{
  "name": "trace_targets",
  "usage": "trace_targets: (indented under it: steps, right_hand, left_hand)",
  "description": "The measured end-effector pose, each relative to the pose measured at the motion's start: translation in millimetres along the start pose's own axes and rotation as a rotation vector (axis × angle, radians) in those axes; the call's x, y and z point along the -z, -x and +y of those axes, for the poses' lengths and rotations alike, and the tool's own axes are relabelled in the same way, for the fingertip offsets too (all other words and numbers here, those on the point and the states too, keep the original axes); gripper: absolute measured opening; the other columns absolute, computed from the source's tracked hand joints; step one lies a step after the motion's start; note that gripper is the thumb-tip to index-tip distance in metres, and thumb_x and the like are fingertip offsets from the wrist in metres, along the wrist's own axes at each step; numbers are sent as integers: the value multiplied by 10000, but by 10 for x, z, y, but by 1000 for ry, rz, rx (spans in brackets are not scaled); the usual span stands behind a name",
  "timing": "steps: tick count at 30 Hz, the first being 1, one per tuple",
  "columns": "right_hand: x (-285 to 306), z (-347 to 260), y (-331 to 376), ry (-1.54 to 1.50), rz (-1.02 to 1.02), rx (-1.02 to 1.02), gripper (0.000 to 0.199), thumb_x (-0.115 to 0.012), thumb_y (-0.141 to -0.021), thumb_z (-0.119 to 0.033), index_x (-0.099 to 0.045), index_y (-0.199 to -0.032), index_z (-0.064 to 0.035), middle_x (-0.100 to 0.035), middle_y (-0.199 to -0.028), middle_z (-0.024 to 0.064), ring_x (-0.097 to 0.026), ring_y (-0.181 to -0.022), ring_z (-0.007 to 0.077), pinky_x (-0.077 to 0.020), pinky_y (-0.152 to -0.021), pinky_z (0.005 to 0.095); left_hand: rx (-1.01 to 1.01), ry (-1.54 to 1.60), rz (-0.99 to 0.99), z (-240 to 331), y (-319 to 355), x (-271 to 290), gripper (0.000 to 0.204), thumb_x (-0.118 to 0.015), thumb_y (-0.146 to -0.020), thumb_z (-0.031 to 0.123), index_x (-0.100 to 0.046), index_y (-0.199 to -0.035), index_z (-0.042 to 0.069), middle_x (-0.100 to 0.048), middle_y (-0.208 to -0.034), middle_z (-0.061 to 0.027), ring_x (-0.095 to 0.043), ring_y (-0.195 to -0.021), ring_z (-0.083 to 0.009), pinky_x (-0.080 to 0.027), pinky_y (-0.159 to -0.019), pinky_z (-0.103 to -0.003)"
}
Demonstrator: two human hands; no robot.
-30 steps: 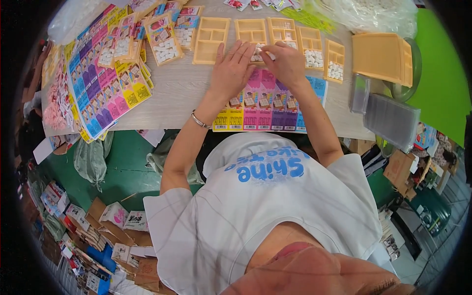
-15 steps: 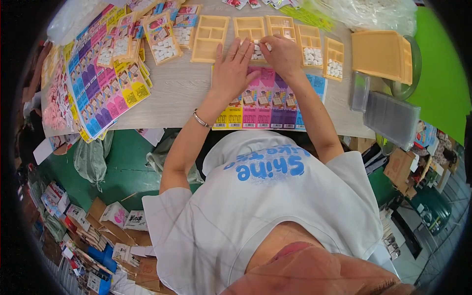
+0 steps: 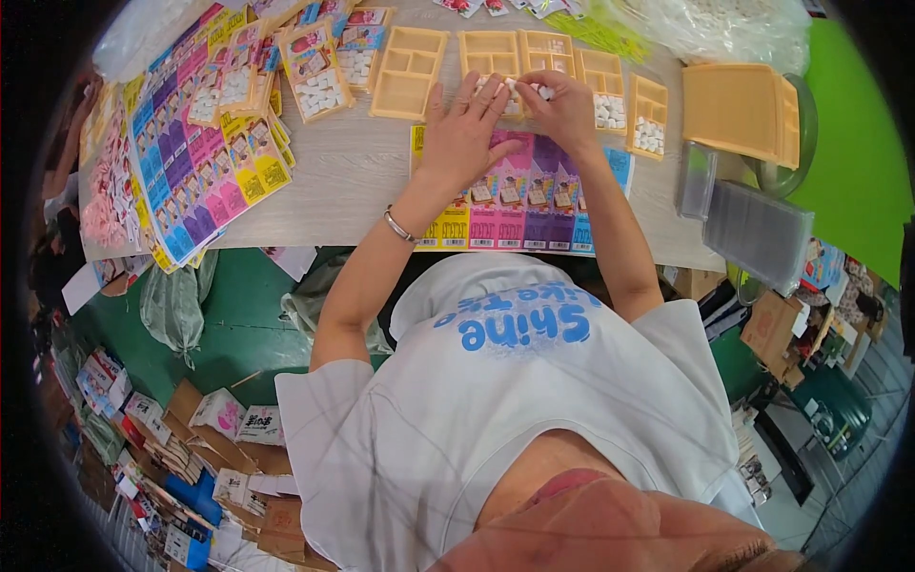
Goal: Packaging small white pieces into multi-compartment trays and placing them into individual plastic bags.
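Note:
My left hand lies flat, fingers spread, across the near edge of a tan compartment tray and the colourful printed card sheet in front of me. My right hand is pinched on small white pieces over the neighbouring tan tray. Two more tan trays to the right, one and another, hold white pieces. An empty tan tray lies left of my hands.
Stacks of colourful card sheets and filled trays cover the table's left part. A pile of tan trays and clear plastic lids sit at the right. A bag of white pieces lies far back. Cardboard boxes crowd the floor.
Both hands have slid slightly farther up the table onto the tan trays; the right hand's fingers now pinch white pieces over a tray.

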State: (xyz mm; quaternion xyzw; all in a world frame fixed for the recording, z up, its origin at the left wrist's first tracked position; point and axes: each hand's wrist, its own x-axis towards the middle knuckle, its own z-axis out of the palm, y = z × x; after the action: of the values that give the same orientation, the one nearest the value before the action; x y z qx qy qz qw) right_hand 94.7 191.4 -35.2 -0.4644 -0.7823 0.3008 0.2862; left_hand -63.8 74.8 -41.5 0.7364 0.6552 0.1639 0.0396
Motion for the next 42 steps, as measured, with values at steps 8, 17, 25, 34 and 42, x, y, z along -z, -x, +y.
trace_targets:
  steps: [8, 17, 25, 34, 42]
  right_hand:
    - [22, -22, -25, -67, 50, -52, 179, -761, -847, -261, -771, -934, -105, -730, -820, 119, -694, -698, 300, -539, -640, 385]
    - [-53, -122, -51, 126, -124, -12, 180, -738, -850, -293, -765, -904, -123, -726, -816, 128, -702, -735, 316, -547, -668, 417]
    - [-25, -129, -73, 233, -2, 61, 187, -745, -846, -312, -764, -897, -133, -717, -762, 118, -697, -682, 299, -546, -630, 416]
    - [-90, -31, -76, 251, -10, 122, 180, -745, -850, -315, -768, -900, -144, -723, -767, 101, -704, -696, 311, -550, -625, 406]
    - [62, -115, -67, 100, -36, -46, 216, -747, -866, -316, -773, -922, -109, -731, -782, 117, -709, -691, 274, -543, -621, 380]
  left_hand:
    - [106, 30, 140, -45, 67, 36, 836, -623, -890, 612, -463, -1486, 47, -402, -1581, -110, -331, -1485, -287, -206, -1205, -570]
    - [126, 128, 153, -71, 48, -50, 725, -665, -900, 484, -487, -1469, 72, -428, -1562, -77, -337, -1482, -264, -220, -1202, -574]
    - [18, 40, 62, -49, -2, -59, 710, -664, -900, 485, -489, -1474, 105, -458, -1543, -65, -347, -1478, -249, -221, -1211, -548]
    - [-21, 35, 84, -22, -2, -87, 712, -669, -886, 515, -531, -1437, 86, -472, -1532, -56, -376, -1461, -228, -228, -1212, -533]
    - [17, 189, 89, -42, 67, 31, 783, -649, -891, 569, -460, -1504, 121, -408, -1584, -34, -305, -1502, -228, -183, -1226, -543]
